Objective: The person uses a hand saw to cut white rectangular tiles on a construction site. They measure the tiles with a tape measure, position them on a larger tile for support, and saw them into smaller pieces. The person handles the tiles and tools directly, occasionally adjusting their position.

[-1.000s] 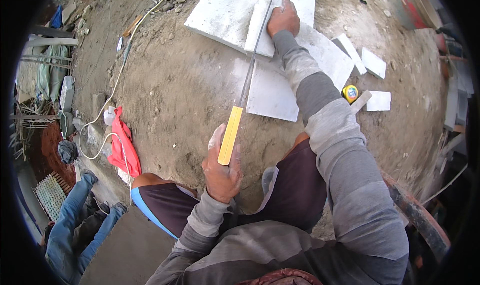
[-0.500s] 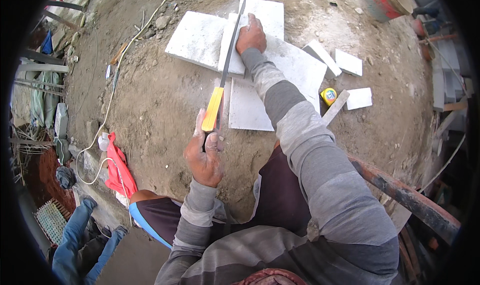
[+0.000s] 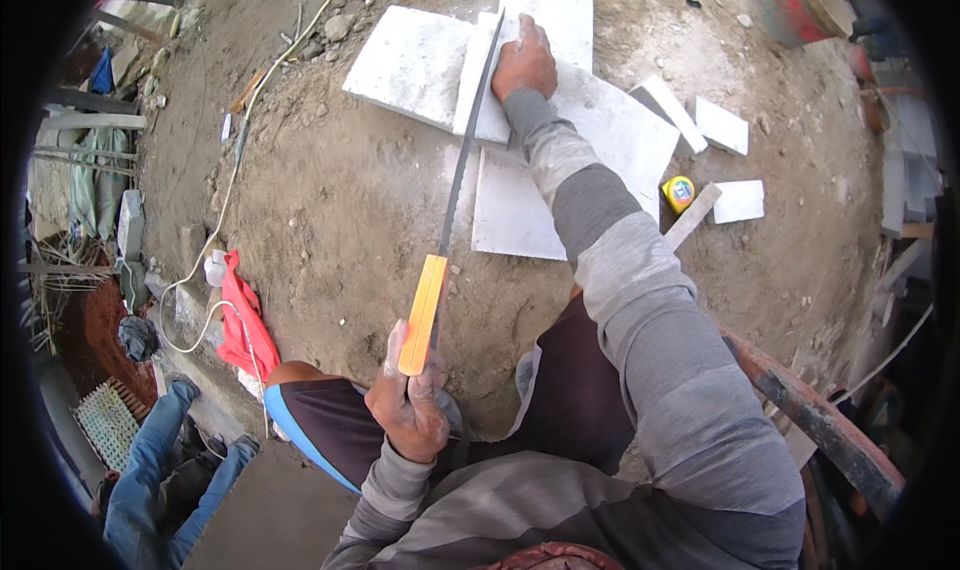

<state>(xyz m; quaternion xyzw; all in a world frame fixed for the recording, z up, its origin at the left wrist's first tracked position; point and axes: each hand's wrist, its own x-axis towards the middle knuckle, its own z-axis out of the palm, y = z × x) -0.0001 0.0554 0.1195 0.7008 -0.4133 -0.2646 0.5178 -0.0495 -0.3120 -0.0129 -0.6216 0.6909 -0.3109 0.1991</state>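
My left hand [image 3: 408, 402] grips the orange handle of a long dark file [image 3: 455, 185], whose blade reaches forward across the dirt to a narrow white tile strip [image 3: 478, 85]. My right hand [image 3: 524, 62] presses flat on that strip, which lies over several larger white tiles [image 3: 410, 62]. Another big tile [image 3: 520, 205] lies under my right forearm. I am crouched, knees near the lower middle.
A yellow tape measure [image 3: 679, 192] and small tile offcuts [image 3: 720, 125] lie to the right. A red cloth [image 3: 243, 315] and white cord [image 3: 205, 260] sit on the left. A red bucket [image 3: 795, 5] stands at the upper right, a rusty bar [image 3: 810, 415] at the lower right.
The view has shifted so the tiles and my hands appear lower. My left hand and the file's handle moved down and right; the right hand stays pressed on the strip.
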